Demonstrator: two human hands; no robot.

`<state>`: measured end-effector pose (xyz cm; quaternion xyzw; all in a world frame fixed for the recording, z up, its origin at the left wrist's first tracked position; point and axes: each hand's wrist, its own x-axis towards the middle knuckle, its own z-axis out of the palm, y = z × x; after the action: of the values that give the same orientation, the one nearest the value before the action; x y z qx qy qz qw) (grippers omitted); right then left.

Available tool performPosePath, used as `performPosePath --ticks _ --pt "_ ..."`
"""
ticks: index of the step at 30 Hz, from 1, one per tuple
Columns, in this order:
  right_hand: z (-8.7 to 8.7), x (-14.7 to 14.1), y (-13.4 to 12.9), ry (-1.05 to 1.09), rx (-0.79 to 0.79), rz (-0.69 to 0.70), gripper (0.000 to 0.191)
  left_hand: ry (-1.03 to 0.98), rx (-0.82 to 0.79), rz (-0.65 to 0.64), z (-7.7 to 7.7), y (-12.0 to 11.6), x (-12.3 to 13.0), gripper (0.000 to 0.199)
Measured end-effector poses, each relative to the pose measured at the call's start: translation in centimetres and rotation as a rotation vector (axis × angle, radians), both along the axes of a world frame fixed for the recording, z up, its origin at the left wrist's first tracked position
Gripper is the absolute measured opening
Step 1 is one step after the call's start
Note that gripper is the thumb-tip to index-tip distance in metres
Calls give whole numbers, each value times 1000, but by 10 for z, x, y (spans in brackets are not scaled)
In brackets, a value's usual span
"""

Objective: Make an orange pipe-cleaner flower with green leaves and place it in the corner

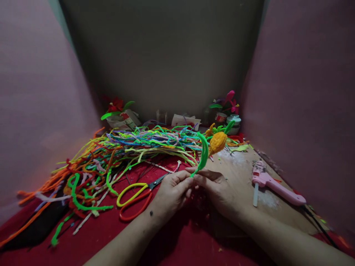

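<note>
Between my two hands, held up at the middle of the view, is a pipe-cleaner flower with a rounded orange-yellow head (217, 143) and a long curved green leaf (204, 151). My left hand (175, 188) pinches the green stem near the leaf's base. From the other side my right hand (215, 187) grips the same spot, its fingertips against those of the left. The lower stem is hidden by the fingers. Just left of my left hand lie scissors (135, 199) with one yellow and one red handle loop; their blades point toward the hand.
A large heap of multicoloured pipe cleaners (155, 140) spreads across the back and left of the red cloth (172, 244). To the right, a pink glue gun (277, 186) with a cord rests on a brown board (238, 173). Finished-looking flowers (231, 101) stand near the wall.
</note>
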<state>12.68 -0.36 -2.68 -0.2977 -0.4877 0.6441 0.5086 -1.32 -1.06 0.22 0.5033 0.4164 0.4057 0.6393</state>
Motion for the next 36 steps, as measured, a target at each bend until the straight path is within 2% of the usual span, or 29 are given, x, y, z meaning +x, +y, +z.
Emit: performPosePath --ticks 4,7,13,23,31,36 --pt "3 -1 0 6 -38 -8 23 -102 -93 -93 -5 2 -3 26" --pt "2 -2 0 62 -71 41 23 -175 -162 -169 -8 4 -6 22" --pt "-6 0 4 106 -172 83 26 -257 -257 -236 -12 8 -10 20" --pt "-15 -4 7 175 -213 137 36 -297 -342 -217 -8 10 -10 18" --pt "-3 -4 5 201 -335 133 39 -294 -358 -213 -7 9 -10 19" --pt "-1 -4 5 209 -336 133 38 -289 -355 -197 -5 8 -9 19"
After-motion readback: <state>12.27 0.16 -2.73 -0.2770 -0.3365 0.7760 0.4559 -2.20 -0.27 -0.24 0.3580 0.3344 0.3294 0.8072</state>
